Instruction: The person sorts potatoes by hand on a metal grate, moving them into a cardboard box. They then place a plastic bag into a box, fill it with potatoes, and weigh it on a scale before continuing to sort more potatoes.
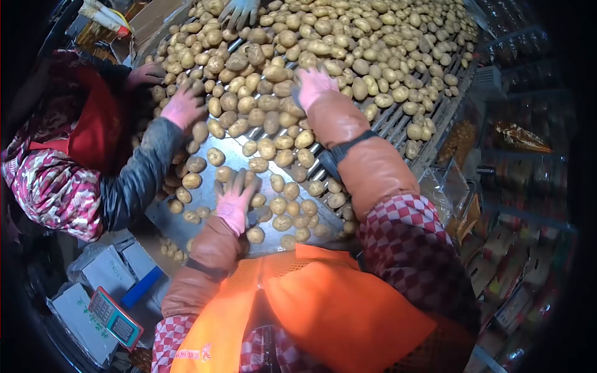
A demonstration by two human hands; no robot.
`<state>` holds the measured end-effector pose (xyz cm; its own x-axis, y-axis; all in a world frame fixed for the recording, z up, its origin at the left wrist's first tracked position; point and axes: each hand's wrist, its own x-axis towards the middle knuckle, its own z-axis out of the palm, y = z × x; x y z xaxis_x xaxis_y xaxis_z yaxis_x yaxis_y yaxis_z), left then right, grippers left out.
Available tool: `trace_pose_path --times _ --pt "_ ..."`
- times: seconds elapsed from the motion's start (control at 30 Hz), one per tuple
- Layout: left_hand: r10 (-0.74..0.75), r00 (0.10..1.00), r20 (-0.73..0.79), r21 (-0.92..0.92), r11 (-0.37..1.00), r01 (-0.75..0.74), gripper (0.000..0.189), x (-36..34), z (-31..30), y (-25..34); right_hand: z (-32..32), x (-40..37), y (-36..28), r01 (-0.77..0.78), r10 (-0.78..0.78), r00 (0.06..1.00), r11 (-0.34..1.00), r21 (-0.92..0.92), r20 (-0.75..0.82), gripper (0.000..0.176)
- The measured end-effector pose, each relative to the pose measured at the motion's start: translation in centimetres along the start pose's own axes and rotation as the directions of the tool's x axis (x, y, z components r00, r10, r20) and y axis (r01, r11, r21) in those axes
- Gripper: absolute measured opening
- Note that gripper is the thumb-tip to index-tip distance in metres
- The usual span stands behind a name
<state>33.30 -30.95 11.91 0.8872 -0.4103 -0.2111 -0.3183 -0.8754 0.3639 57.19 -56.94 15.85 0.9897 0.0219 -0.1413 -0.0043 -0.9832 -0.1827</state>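
Observation:
My left hand (234, 202), in a pink glove with grey-stained fingers, is palm down over the metal sheet (233, 155). Its fingers are spread, touching or close above a few potatoes (278, 206). Farther forward, my right hand (314, 86), also in a pink glove, reaches into the dense potato layer (273, 102). Its fingers are stretched out against potatoes, their tips partly hidden among them; I see nothing gripped. Brown sleeve covers are on both my forearms. Loose potatoes lie around both hands, some looking darker or dirtier than others.
On the left, a co-worker's pink-gloved hands (185, 105) touch potatoes. Another person's light-gloved hand (240, 11) is at the top. Slatted conveyor bars (393, 127) carry potatoes on the right. White boxes (109, 271) and a calculator-like device (116, 317) stand lower left.

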Motion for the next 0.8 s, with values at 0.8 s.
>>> trace_pose_path --times 0.8 --pt "-0.017 0.998 0.061 0.197 0.980 0.004 0.092 3.6 -0.5 1.3 -4.4 4.6 3.6 -0.138 0.136 0.990 0.989 0.056 0.044 0.067"
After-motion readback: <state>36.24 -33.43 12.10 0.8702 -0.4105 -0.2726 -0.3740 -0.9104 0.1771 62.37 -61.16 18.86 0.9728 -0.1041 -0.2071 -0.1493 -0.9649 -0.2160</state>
